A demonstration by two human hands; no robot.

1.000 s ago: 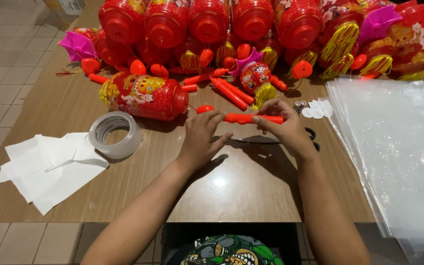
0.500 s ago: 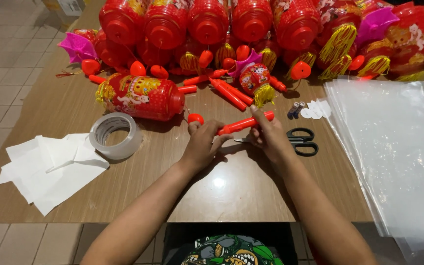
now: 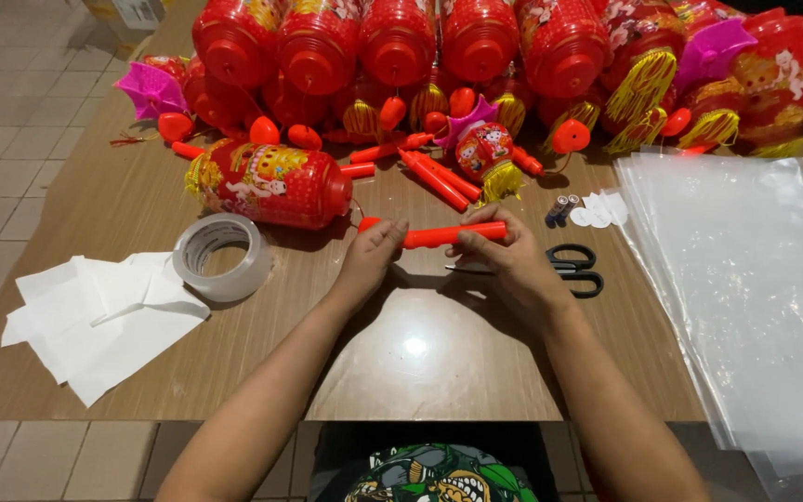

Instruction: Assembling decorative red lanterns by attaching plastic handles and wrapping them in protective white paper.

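Note:
Both my hands hold one orange plastic stick (image 3: 448, 234) level above the wooden table (image 3: 420, 353). My left hand (image 3: 370, 257) grips its left end, my right hand (image 3: 504, 262) pinches its right half. A red lantern (image 3: 271, 183) with gold tassels lies on its side just left of the stick. Black scissors (image 3: 576, 270) lie under and right of my right hand.
A tape roll (image 3: 222, 257) and white paper sheets (image 3: 104, 316) lie at the left. A stack of clear plastic bags (image 3: 755, 307) covers the right side. Many red lanterns (image 3: 476, 46), orange sticks (image 3: 439, 177) and two small batteries (image 3: 559, 211) crowd the far edge.
My hands lifted the orange stick off the table and drew it toward me. The stick went from tilted to level, and the scissors came into full view.

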